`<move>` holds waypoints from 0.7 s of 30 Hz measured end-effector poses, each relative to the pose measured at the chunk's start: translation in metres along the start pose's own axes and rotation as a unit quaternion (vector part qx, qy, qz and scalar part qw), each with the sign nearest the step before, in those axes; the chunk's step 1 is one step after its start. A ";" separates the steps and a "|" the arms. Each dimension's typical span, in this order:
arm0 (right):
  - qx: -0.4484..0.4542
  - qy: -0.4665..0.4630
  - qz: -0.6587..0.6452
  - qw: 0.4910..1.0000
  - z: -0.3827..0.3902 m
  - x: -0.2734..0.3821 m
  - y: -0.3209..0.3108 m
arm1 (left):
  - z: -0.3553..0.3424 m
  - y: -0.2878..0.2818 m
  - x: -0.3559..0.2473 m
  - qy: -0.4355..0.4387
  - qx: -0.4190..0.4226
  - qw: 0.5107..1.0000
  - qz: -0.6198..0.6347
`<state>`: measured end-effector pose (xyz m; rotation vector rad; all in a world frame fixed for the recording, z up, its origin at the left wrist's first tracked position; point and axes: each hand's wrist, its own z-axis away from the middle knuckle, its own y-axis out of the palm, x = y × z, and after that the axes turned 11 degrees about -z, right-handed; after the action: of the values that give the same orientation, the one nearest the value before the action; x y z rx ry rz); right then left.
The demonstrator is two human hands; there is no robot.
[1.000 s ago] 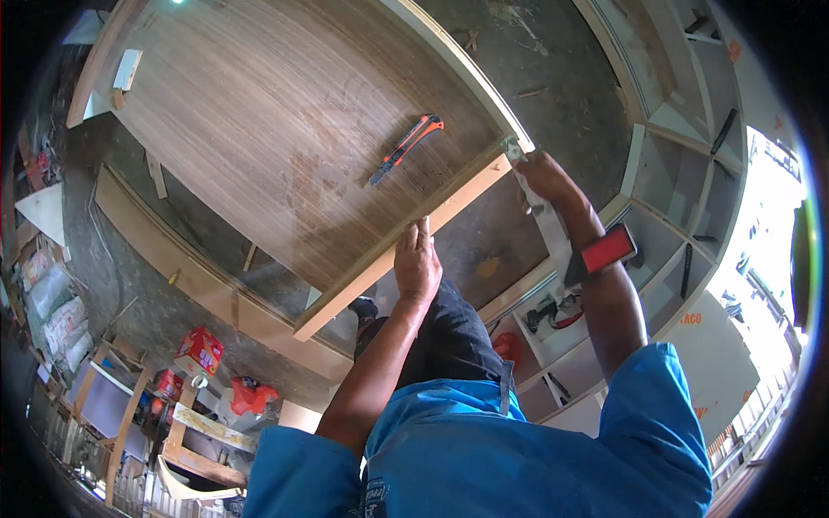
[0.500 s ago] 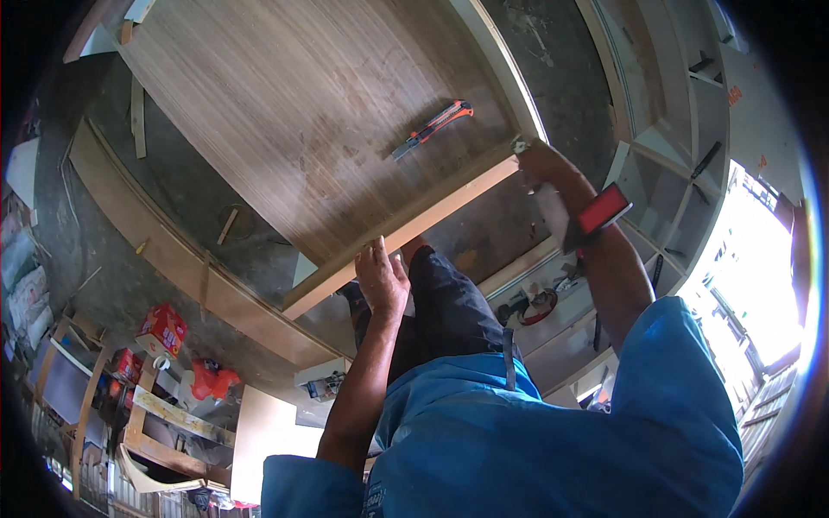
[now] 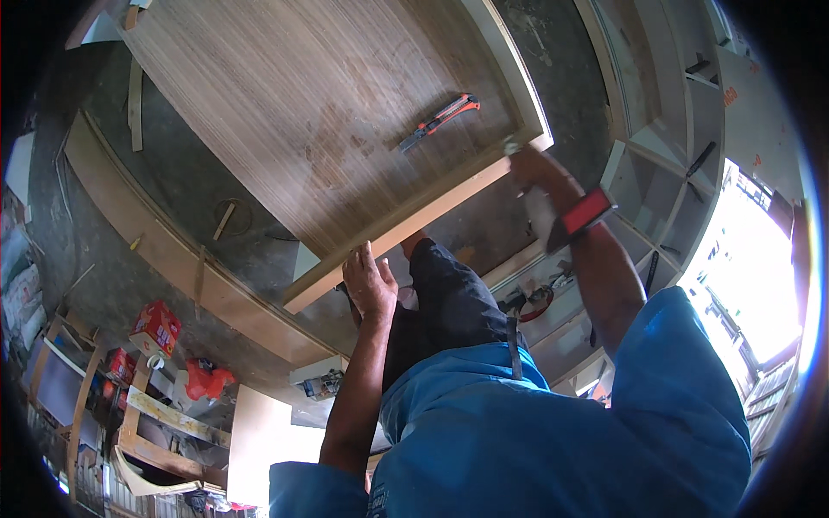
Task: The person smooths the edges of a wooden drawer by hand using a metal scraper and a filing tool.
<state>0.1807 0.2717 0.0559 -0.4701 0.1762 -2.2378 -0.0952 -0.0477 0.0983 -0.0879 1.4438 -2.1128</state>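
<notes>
My left hand rests with outstretched fingers on the front wooden rail of a wood-grain panel. My right hand is closed on a pale flat strip, blurred, at the rail's right end beside the side rail. A red rectangular object with dark edges lies against my right forearm; what it is I cannot make out. An orange and black utility knife lies on the panel. My legs show below the front rail.
A long curved-looking board lies on the concrete floor at left. Pale cabinet compartments line the right. Lower left are a red box, a red bag, wooden frames and a light board.
My left hand has slid left and down along the front rail. My right hand stays near the rail's right end, slightly shifted. The surroundings have shifted in view as my head moved.
</notes>
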 end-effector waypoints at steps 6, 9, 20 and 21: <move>-0.097 -0.069 -0.055 0.991 -0.090 0.152 0.044 | 0.007 -0.006 0.025 -0.008 -0.029 0.999 -0.030; -0.120 -0.049 -0.040 0.991 -0.080 0.051 0.075 | 0.008 -0.013 0.036 -0.065 0.031 0.997 -0.026; -0.205 -0.187 -0.070 0.958 -0.181 0.259 0.069 | 0.038 -0.030 0.125 -0.093 0.010 0.992 -0.080; -0.201 -0.199 -0.078 0.956 -0.179 0.304 0.057 | 0.038 -0.026 0.127 -0.083 0.011 0.994 -0.076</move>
<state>-0.0286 -0.0006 -0.0413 -1.1769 0.3961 -2.2048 -0.1986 -0.1348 0.1036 -0.3675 1.3526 -2.1837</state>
